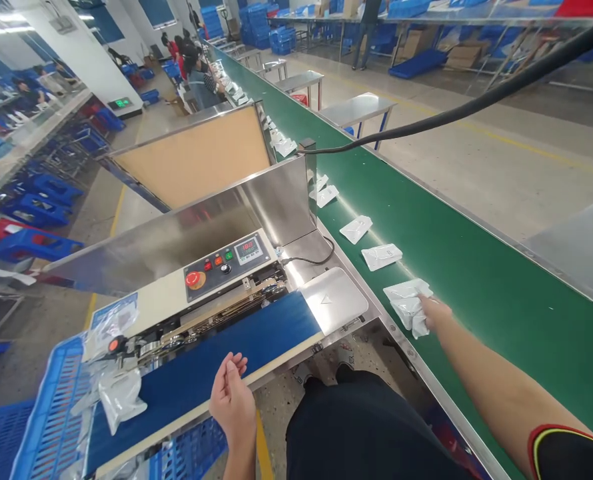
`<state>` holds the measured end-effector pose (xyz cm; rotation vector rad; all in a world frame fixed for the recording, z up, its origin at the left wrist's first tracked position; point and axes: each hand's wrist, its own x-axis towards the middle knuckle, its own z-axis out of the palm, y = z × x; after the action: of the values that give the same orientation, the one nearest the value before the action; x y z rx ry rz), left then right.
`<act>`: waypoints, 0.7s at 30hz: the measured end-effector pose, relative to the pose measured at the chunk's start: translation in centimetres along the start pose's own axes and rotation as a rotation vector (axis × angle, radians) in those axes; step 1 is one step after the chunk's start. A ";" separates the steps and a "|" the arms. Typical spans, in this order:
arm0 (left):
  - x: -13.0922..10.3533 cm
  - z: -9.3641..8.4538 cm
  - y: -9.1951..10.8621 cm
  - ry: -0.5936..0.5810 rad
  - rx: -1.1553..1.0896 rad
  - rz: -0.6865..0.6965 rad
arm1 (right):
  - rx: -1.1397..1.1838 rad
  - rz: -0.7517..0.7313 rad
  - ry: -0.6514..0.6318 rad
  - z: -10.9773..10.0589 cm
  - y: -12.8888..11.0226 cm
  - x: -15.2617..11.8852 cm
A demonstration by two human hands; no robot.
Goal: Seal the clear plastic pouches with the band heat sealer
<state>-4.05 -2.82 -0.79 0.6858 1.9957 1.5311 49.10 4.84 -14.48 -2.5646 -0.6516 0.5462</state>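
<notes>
Over the near edge of the sealing machine's blue belt (pixel 196 363) is my left hand (pixel 234 393), its fingers curled together; what they hold, if anything, is hidden. My right hand (pixel 435 312) reaches over the green conveyor (pixel 456 260), its fingers on the white packets (pixel 407 300) nearest me. Two more white packets, one (pixel 381 256) and another (pixel 356 229), lie farther up the conveyor. A packet (pixel 120 397) sits at the left end of the blue belt. The control panel (pixel 226 265) has a red knob and a lit display.
A blue basket (pixel 56 407) stands at the machine's left end. Behind the machine rise a metal guard (pixel 256 207) and a tan board (pixel 196 160). A black cable (pixel 426 123) crosses above the conveyor. People (pixel 199 77) are beside the conveyor's far end.
</notes>
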 end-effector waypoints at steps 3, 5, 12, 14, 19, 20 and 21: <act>-0.4 0.1 -0.3 -0.018 0.028 -0.004 | -0.008 0.002 -0.015 -0.5 -2.5 -0.4; -0.8 0.6 -0.3 -0.057 0.035 0.013 | -0.001 -0.130 -0.027 -1.5 -4.4 -1.6; -2.7 7.1 1.7 -0.389 0.051 0.214 | 0.139 -0.816 0.020 -7.8 -12.8 -11.7; -3.6 9.8 3.2 -0.511 0.048 0.310 | 0.191 -0.953 -0.078 -8.9 -15.2 -15.1; -5.2 14.2 5.6 -0.750 -0.003 0.341 | 0.279 -1.054 -0.477 -7.8 -18.7 -20.1; -5.1 14.7 5.4 -0.749 -0.007 0.277 | 0.257 -0.969 -0.539 -7.1 -18.9 -20.2; -4.9 15.2 5.0 -0.726 -0.016 0.188 | 0.230 -0.860 -0.593 -6.3 -19.0 -20.0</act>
<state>10.22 5.66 1.25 1.2390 1.3938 1.1506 29.14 7.56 5.41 -1.6454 -1.6489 0.9754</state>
